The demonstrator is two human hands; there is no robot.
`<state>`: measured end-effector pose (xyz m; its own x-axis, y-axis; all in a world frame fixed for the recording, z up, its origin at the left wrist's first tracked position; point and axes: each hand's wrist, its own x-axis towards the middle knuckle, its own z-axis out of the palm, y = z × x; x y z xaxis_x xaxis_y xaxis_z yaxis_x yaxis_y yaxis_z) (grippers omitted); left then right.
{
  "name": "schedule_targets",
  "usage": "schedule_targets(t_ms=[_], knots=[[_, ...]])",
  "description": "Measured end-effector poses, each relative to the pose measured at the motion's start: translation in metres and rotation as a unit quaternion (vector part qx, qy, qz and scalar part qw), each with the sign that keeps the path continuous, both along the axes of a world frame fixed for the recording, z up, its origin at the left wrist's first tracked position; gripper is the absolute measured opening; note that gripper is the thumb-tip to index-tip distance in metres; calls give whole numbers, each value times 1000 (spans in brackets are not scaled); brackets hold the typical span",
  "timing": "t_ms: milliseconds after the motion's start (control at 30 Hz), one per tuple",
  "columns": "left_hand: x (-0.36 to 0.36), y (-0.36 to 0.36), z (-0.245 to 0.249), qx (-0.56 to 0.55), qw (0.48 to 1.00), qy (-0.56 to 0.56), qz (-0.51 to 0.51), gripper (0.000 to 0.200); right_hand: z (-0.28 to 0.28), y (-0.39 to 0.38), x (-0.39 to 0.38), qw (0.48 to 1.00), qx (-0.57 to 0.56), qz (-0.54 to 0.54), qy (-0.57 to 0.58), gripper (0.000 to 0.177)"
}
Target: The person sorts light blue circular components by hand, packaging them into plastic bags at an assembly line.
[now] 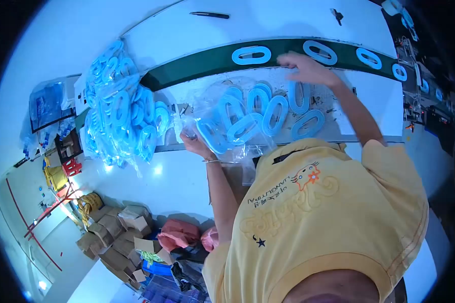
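At the near edge of the work table, my left hand (195,144) is closed on a clear plastic bag (188,123). A light-blue oval ring (212,136) lies right beside its fingers. My right hand (308,69) reaches over the green conveyor belt (192,72), slightly blurred, with fingers apart and nothing visible in them. On the belt, one blue oval ring (252,47) is left of this hand and another oval ring (320,44) is just beyond it. Between my hands, several more blue rings (275,115) lie loosely on the table, some overlapping, with clear plastic around them.
A large heap of bagged blue rings (119,108) stands at the left. Further rings (369,58) sit along the belt to the right. A dark slim tool (210,15) lies on the far white surface. Cardboard boxes (119,237) and red bags (178,234) fill the floor at lower left.
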<state>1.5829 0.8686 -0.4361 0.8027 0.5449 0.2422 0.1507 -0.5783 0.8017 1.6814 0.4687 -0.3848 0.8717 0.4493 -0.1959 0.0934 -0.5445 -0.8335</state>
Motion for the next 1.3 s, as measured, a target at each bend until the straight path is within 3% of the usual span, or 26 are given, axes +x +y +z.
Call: schedule_targets(t_ms=[33, 100, 300, 433, 533, 600, 633, 667, 733, 767, 867, 900, 933, 967, 1000, 1033, 1100, 1200, 1267, 1300], knots=[[0, 1, -2, -1, 1000, -8, -7, 30, 0, -7, -16, 1000, -4, -4, 3, 44], [2, 1, -4, 0, 999, -30, -17, 30, -3, -16, -35, 958, -154, 128, -206, 31], [5, -7, 14, 55, 998, -14, -4, 30, 20, -35, -12, 960, -245, 132, -31, 17], [5, -3, 10, 40, 999, 26, 11, 31, 36, -51, -10, 977, -135, 111, 125, 14], [6, 1, -1, 32, 999, -6, 5, 31, 17, -72, 7, 990, -64, 107, 65, 11], [6, 4, -5, 27, 999, -36, -10, 31, 16, -65, 23, 994, 88, -42, 46, 14], [4, 3, -5, 27, 999, -34, -14, 31, 13, -46, 29, 986, 111, -126, -3, 17], [3, -1, 0, 21, 1000, -12, -4, 31, 2, -28, 41, 971, 188, -150, -11, 20], [5, -5, 8, 12, 999, 25, 18, 30, -30, 12, 67, 972, 158, -169, -44, 21], [5, -5, 12, 11, 998, 45, 31, 30, -35, 39, 73, 947, 235, -219, 31, 23], [5, -1, 16, 15, 999, 22, 24, 29, -44, 76, 78, 950, 204, -230, 58, 25], [7, -2, 14, 10, 1000, 10, 23, 29, -47, 75, 72, 965, 43, -208, -156, 25], [7, -4, 11, 2, 1000, -1, 24, 29, -50, 72, 64, 910, -125, -166, -358, 25], [5, -3, 8, -1, 1000, 5, 29, 29, -21, 64, 48, 976, -74, -58, -196, 28], [2, 1, 6, 8, 999, 10, 29, 28, 20, 55, 27, 998, -20, 50, -22, 31], [2, 5, 5, 17, 999, 13, 27, 28, 46, 52, 4, 989, -25, 138, 41, 31], [7, 3, 3, 31, 999, 8, 24, 28, -10, 42, -39, 955, -83, 195, -209, 33], [10, -5, 4, 27, 999, -7, 21, 28, -4, 36, -46, 956, -73, 169, -229, 23], [9, 0, 9, 36, 999, -19, 17, 28, 17, 20, -24, 977, 11, 204, 54, 18], [7, 4, 10, 40, 999, -21, 19, 28, 22, 13, -14, 988, 27, 143, 50, 15]])
